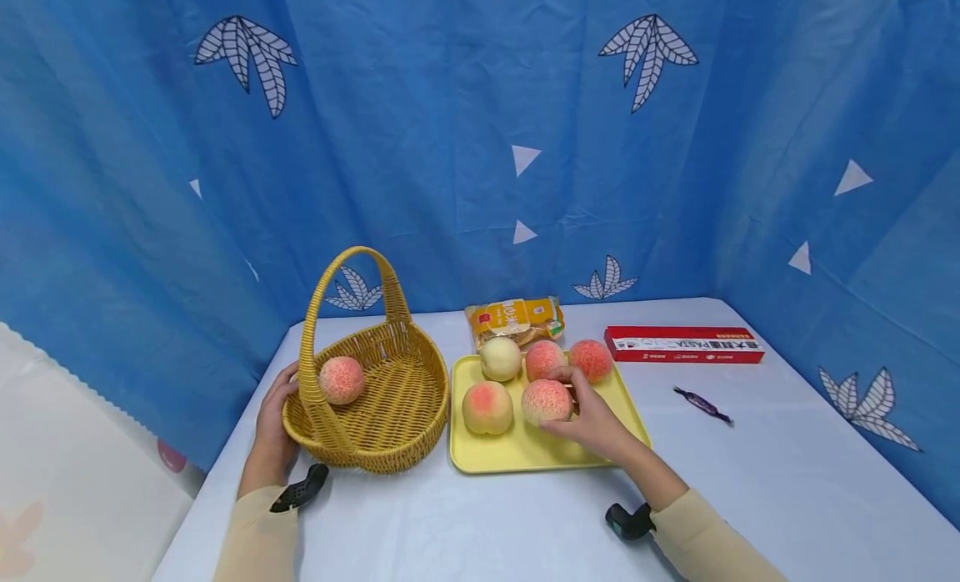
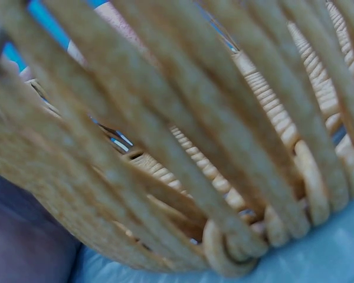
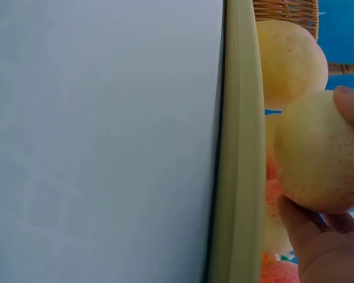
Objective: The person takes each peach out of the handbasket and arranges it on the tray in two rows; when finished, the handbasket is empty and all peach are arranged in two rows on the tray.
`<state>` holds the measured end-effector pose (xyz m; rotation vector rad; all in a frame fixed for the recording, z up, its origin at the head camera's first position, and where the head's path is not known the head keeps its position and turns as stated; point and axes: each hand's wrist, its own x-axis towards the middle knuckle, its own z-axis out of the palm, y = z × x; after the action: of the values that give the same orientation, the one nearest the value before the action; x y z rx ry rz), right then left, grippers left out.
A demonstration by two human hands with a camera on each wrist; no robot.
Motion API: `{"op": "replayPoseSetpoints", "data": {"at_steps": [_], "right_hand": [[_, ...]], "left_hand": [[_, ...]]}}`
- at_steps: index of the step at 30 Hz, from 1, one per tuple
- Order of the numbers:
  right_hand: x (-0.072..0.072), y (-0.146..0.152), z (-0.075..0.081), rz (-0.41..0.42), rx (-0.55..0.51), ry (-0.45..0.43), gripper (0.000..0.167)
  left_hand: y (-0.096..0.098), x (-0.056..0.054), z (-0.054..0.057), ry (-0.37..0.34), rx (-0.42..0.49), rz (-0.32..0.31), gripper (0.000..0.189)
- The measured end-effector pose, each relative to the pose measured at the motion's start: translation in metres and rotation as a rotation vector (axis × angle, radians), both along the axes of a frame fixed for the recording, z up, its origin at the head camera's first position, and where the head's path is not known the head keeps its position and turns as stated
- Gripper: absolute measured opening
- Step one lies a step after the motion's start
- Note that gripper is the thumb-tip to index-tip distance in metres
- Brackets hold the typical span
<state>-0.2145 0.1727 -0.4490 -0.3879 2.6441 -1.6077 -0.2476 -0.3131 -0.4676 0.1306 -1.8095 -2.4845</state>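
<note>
A peach [image 1: 546, 401], speckled pink over cream, is gripped between the thumb and fingers of my right hand [image 1: 595, 422], above the yellow tray [image 1: 502, 460]. On that tray lie a yellow peach with a red blush [image 1: 487, 409], a pale cream fruit [image 1: 501, 358] and two pinkish peaches [image 1: 591, 361] along the back. To the left stands a wicker basket [image 1: 405, 390] with a tall handle and one pink peach [image 1: 342, 380] inside. My left hand [image 1: 273, 419] holds the basket's left side, fingers at the rim. Basket weave [image 2: 183, 135] fills the left wrist view.
Behind the tray is an orange food packet [image 1: 517, 319]. A red pasta box [image 1: 684, 345] lies at the back right, with a purple wrapped candy [image 1: 703, 405] in front of it. Blue curtain [image 1: 480, 148] hangs behind the white table [image 1: 480, 532].
</note>
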Motion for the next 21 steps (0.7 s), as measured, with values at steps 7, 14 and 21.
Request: {"op": "replayPoseSetpoints", "data": {"at_steps": [7, 14, 21], "right_hand": [[-0.003, 0.002, -0.005, 0.003, 0.068, 0.009, 0.074], [-0.004, 0.002, -0.01, 0.027, 0.117, 0.023, 0.073], [-0.002, 0.003, -0.011, 0.049, 0.117, 0.015, 0.071]], "left_hand": [[0.0, -0.001, 0.001, -0.019, 0.004, 0.013, 0.039], [-0.001, -0.001, -0.001, 0.0, 0.008, -0.002, 0.036], [-0.001, -0.002, -0.003, 0.008, 0.018, 0.001, 0.036]]}}
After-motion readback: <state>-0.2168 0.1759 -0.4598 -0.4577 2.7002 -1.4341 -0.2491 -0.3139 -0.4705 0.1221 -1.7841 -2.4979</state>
